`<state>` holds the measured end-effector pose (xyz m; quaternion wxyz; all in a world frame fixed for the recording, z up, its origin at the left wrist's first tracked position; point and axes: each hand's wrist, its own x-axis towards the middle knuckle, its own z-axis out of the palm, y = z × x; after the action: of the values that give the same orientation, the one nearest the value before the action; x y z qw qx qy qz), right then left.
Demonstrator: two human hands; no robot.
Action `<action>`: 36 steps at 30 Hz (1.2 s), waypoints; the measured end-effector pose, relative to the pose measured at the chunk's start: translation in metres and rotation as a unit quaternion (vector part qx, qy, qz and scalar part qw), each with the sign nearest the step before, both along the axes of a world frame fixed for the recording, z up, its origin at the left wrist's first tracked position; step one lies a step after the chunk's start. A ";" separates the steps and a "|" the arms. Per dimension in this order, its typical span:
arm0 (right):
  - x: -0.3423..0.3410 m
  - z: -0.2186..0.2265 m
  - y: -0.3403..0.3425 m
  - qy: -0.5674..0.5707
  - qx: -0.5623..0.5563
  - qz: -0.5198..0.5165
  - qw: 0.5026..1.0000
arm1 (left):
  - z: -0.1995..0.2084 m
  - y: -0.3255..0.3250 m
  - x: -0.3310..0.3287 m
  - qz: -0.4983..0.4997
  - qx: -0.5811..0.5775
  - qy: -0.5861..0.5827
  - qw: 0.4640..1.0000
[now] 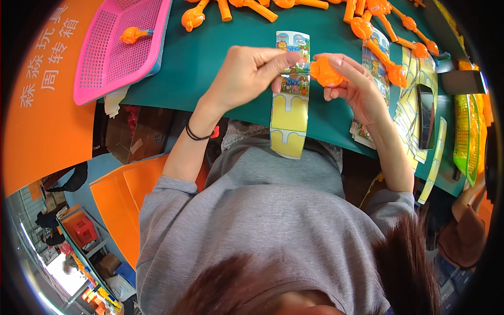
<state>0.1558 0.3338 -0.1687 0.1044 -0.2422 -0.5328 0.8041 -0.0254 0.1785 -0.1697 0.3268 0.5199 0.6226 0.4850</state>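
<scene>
Toy (326,72) is just right of sticker strip (289,113), right grip (359,86) curled round it, left grip (240,74) pinched near its other end, exact hold unclear; one other toy (132,35) sits in pink basket (100,84), loose toys (193,18) lie on table (199,63), so likely early.

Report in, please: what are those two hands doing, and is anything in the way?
Right hand holding orange toy piece. Left hand close beside it, what it grips unclear. Sticker strip below, nothing visibly blocking.
</scene>
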 end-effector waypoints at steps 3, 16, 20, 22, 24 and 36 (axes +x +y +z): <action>0.000 0.005 -0.005 -0.024 0.086 0.033 0.995 | -0.008 0.001 0.019 0.040 0.114 0.183 0.976; -0.045 -0.025 0.034 -0.039 0.707 0.006 0.706 | 0.047 -0.113 -0.118 0.488 0.092 0.421 0.759; -0.054 -0.041 0.049 -0.025 0.656 0.036 0.753 | 0.020 -0.070 -0.060 0.376 0.127 0.358 0.845; -0.055 -0.021 0.044 -0.060 0.427 0.078 0.899 | 0.007 -0.060 -0.013 0.254 0.049 0.194 0.946; -0.050 -0.012 0.040 -0.011 0.349 0.059 0.935 | 0.003 -0.050 0.015 0.152 -0.040 0.121 0.980; -0.005 0.008 -0.013 0.066 0.615 0.018 0.786 | -0.031 -0.014 0.056 0.110 0.058 -0.218 0.968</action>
<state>0.1507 0.3204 -0.1605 0.2514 -0.0635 -0.9104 0.3223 0.0306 0.1641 -0.2008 0.3681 0.3479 0.5608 0.6550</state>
